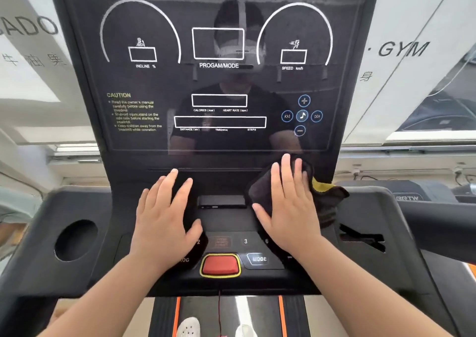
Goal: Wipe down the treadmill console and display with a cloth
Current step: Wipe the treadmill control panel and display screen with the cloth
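Nearest, a thin red safety cord (219,308) is seen hanging from under the console (381,208) over the belt, w/ the red stop btn (220,264) and MODE btn (258,259) just above it. Either btn could be pressed, or the cord snagged, by a forearm or a low pass; a mode change or belt start is poss. if the unit is powered (nothing looks lit, but this cannot be confirmed). The left hand (164,215) is laid flat on the console, fingers (177,189) straight and spread, nothing held. Its palm and thumb lie over the number keys, so a key could be pushed by leaned weight and fresh prints left. The right hand (288,208) is pressed flat, fingers (286,171) straight, on the dark cloth (261,191), which lies on the console's upper slope at the foot of the display, right of centre. As the cloth is pinned, not gripped, it could be lost or bunched in a fast stroke, esp. w/ its yellow-edged corner loose at the right. Just left of it a small slot (221,201) is set in, and lint or damp could be pushed into it. Farther up, the glossy display (219,79) could be left streaked by a dirty fold, and the touch btns (302,116) at its right could be triggered.
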Demonstrator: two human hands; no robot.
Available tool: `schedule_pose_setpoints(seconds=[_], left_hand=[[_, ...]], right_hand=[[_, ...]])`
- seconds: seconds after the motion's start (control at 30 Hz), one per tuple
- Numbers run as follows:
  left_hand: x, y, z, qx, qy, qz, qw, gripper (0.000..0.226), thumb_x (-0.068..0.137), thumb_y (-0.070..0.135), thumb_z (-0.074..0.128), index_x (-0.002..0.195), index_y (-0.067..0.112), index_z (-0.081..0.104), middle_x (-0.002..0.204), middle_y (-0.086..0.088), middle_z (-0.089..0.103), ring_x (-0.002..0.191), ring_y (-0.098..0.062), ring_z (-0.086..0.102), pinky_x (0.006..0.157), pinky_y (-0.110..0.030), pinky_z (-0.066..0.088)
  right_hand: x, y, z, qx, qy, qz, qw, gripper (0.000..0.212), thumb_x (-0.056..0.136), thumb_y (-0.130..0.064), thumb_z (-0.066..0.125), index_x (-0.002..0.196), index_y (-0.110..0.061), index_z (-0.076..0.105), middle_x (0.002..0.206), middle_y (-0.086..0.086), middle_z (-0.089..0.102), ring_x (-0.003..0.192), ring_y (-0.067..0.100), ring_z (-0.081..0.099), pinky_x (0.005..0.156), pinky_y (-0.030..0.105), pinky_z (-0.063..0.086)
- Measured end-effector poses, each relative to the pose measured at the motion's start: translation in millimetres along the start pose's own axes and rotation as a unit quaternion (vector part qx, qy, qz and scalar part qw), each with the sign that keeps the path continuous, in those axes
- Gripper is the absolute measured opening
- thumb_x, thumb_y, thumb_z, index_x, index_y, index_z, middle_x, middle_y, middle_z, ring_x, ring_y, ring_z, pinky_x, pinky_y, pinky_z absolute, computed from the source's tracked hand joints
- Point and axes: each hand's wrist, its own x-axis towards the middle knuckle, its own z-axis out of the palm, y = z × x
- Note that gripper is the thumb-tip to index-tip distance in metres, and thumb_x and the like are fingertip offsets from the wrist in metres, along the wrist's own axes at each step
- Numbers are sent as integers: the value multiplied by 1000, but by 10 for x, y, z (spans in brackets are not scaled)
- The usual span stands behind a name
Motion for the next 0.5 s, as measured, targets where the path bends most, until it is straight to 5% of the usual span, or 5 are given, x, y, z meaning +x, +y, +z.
schedule_pose_setpoints(seconds=[0.27,0.5], left_hand=[[61,-314,-61,-29,4,4,1000,80,75,48,61,148,19,46,161,-11,30,141,-37,37,116,-60,30],[39,-616,1,-69,39,29,996,77,74,42,66,144,17,49,159,-11,34,143,-38,35,116,-62,28]], right_hand=[[245,-652,-40,71,58,-128,988,78,96,-42,63,155,1,38,168,20,23,155,35,24,126,46,25],[33,-207,-53,5,61,34,998,69,96,-45,56,154,-10,42,150,22,40,148,43,31,121,63,26]])
